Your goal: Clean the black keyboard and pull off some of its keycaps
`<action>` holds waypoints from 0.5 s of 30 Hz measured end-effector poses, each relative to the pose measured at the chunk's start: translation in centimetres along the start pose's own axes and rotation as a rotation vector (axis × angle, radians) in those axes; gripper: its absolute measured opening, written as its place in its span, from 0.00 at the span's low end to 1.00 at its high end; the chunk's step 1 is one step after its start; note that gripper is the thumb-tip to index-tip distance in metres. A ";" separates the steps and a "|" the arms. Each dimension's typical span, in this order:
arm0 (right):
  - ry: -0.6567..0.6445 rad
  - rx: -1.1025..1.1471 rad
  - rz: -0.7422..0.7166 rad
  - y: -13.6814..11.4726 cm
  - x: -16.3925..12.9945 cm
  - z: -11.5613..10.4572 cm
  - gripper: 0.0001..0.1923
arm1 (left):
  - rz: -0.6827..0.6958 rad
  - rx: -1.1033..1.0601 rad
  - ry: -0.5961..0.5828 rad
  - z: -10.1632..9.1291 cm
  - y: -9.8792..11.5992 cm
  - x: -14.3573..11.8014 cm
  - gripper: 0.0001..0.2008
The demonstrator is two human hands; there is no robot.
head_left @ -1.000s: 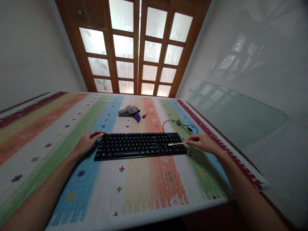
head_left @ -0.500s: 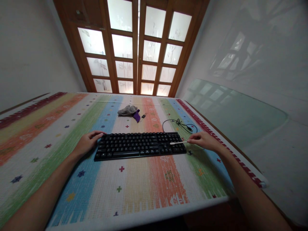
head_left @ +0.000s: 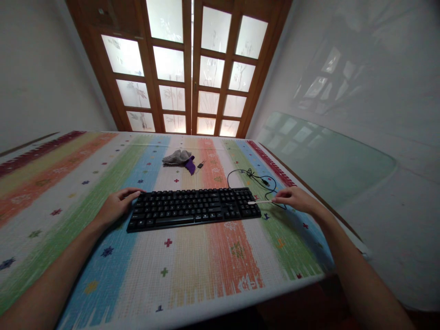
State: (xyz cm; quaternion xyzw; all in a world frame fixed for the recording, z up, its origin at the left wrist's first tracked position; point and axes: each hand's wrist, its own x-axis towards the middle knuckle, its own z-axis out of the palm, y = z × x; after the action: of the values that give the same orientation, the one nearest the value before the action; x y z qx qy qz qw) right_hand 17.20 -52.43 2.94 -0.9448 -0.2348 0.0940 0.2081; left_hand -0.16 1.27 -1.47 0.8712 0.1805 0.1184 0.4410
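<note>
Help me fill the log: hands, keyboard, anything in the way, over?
Left hand at left end of keyboard. Right hand pinches pale stick, tip over number pad. Keyboard flat on tablecloth. Cable looped near right hand, off keys.

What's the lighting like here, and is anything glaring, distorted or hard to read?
Head view: backlit, door panes glaring near white; pane-shaped reflections on the pale green panel; a soft shadow on the tablecloth beside the right forearm; wooden doors slanting; lettering on the keyboard mostly too small to read.
</note>
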 end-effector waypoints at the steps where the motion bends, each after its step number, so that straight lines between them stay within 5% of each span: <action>1: -0.001 -0.001 0.005 0.3 -0.1 -0.1 0.24 | -0.002 0.001 0.008 0.0 0.0 0.0 0.26; 15: 0.098 -0.010 0.092 2.5 -2.1 -1.2 0.32 | -0.031 -0.014 0.024 0.2 -0.1 -0.1 0.25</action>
State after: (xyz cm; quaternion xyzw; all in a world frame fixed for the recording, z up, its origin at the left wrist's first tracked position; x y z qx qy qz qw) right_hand 16.72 -55.81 3.06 -0.9591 -0.1812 0.0557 0.2102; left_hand -0.18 1.11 -1.66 0.8638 0.1984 0.1232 0.4465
